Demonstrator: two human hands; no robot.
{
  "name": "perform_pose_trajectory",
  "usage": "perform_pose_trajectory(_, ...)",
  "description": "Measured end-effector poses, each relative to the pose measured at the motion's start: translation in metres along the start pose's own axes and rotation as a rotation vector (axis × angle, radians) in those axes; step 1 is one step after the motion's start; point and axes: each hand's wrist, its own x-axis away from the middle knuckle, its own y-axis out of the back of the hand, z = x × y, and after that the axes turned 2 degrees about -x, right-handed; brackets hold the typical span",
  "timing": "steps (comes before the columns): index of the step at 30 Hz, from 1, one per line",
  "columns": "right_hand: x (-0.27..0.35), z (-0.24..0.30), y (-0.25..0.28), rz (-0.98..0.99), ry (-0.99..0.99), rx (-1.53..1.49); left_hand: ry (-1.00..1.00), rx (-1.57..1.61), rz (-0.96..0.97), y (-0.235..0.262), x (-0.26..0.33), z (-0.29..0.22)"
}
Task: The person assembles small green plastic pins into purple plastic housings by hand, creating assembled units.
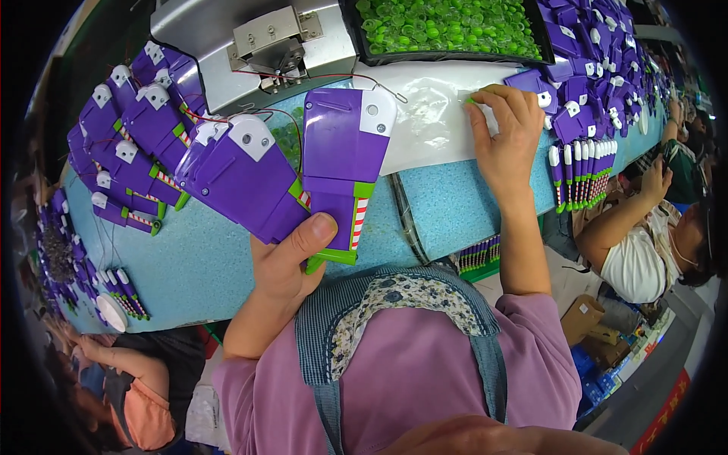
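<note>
Purple casings (pixel 334 140), two, fanned at centre-left of frame; left hand (pixel 292 254) grips overlapped green-edged lower ends, thumb on top, presumably so one grasp steadies both and leaves white corners exposed. Right hand (pixel 509 140), right of centre, curls at white sheet's (pixel 425 98) right end, thumb near forefinger (green speck (pixel 472 100) at fingertips; cannot tell if gripped). Black tray (pixel 455 57) of green pieces (pixel 447 26), top of frame, probably sits within easy reach on worktop (pixel 470 205).

1 left hand (pixel 287 269), 1 right hand (pixel 512 133), 2 held pieces (pixel 341 140), 1 metal fixture (pixel 330 42), 1 tray (pixel 455 56), 1 white sheet (pixel 425 114), at least 3 co-workers (pixel 637 262); green caps (pixel 447 26), piled pieces (pixel 595 64) too many to count.
</note>
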Motion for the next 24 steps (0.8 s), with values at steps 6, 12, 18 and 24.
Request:
perform_pose_trajectory(6,0.001,0.025,0.012,-0.045,-0.089,-0.435,-0.117,-0.093,0.032,0.001,0.006,-0.002)
perform_pose_trajectory(12,0.014,0.077,0.024,0.119,-0.261,-1.311,-0.463,-0.26,-0.008,-0.016,0.0,-0.004)
perform_pose_trajectory(18,0.018,0.104,0.02,0.237,-0.229,-1.532,-0.484,-0.195,0.008,-0.018,0.002,-0.005)
perform_pose_trajectory(24,0.02,0.113,0.016,0.223,-0.223,-1.506,-0.499,-0.104,-0.021,-0.027,0.0,-0.004)
